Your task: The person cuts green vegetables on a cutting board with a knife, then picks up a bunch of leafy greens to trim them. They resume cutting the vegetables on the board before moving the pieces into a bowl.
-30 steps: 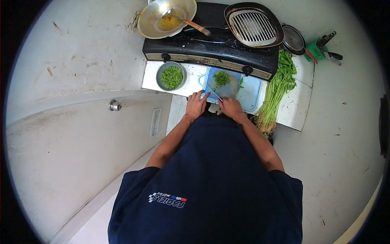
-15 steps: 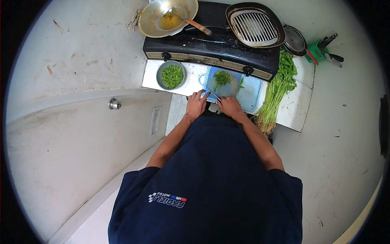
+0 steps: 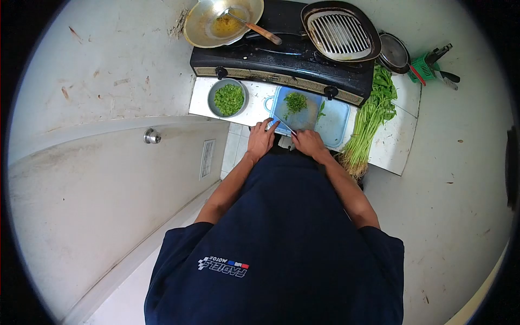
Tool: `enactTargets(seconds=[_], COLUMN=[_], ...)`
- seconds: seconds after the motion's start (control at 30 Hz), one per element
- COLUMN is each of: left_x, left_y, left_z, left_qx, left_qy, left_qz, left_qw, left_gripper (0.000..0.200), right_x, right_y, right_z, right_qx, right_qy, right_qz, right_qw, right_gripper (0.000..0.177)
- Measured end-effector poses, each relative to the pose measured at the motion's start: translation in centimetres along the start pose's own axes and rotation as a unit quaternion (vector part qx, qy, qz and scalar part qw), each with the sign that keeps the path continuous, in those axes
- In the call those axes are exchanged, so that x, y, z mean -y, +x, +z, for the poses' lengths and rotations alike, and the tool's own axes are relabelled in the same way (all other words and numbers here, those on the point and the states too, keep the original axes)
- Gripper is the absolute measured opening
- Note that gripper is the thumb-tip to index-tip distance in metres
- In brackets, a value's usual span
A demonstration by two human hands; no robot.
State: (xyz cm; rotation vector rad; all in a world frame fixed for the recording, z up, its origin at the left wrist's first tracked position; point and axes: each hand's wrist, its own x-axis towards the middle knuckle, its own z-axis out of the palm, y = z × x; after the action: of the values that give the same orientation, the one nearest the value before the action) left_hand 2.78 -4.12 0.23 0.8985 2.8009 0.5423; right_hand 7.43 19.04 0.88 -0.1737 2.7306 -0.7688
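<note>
My right hand [image 3: 309, 143] is closed around the handle of a knife [image 3: 286, 125]. The blade points up and left over the near edge of a blue cutting board [image 3: 279, 97]. At the board's near left corner is my left hand [image 3: 261, 138], fingers stretched forward and thumb apart, close to the knife tip. Whether it touches the blade cannot be made out. A small heap of chopped greens [image 3: 295, 102] lies on the board, with a loose leaf [image 3: 321, 109] to its right. To the left, a grey bowl [image 3: 211, 103] holds more chopped greens [image 3: 229, 99].
Behind the board stands a black gas stove [image 3: 254, 62] with a wok [image 3: 197, 24], a wooden-handled ladle [image 3: 262, 33] and a grill pan [image 3: 374, 40]. Rooted leafy greens [image 3: 365, 124] lie at right, near a small pan [image 3: 394, 53] and a green basket [image 3: 421, 67] of utensils.
My right hand has shifted slightly to the right with the knife. My left hand has barely moved, and the greens lie as before.
</note>
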Motion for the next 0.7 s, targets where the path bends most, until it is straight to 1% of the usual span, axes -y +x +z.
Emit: enactTargets(seconds=[0.27,0.4,0.5,0.6,0.7], left_x=[-0.2,-0.2,-0.2,-0.1,0.1], left_y=[0.0,-0.1,-0.1,-0.1,-0.2], left_z=[-0.2,-0.3,-0.4,-0.5,-0.7], left_qx=[0.006,0.004,0.005,0.003,0.007], left_qy=[-0.001,-0.002,-0.023,-0.035,-0.037], left_qz=[-0.002,-0.003,-0.002,0.007,0.013], left_qw=[1.0,1.0,1.0,0.999,0.999], left_gripper=[0.055,0.057,0.059,0.06,0.059], right_x=[-0.3,-0.1,-0.4,-0.1,-0.2], right_y=[0.6,-0.2,-0.5,-0.1,0.1], right_z=[1.2,0.0,0.0,-0.1,0.2], right_qx=[-0.007,0.017,0.007,-0.003,0.007], right_qy=[-0.011,-0.015,-0.02,0.003,0.006], right_qz=[-0.01,-0.005,-0.003,0.016,0.002], right_qw=[1.0,1.0,1.0,1.0,1.0], right_gripper=[0.038,0.038,0.037,0.039,0.039])
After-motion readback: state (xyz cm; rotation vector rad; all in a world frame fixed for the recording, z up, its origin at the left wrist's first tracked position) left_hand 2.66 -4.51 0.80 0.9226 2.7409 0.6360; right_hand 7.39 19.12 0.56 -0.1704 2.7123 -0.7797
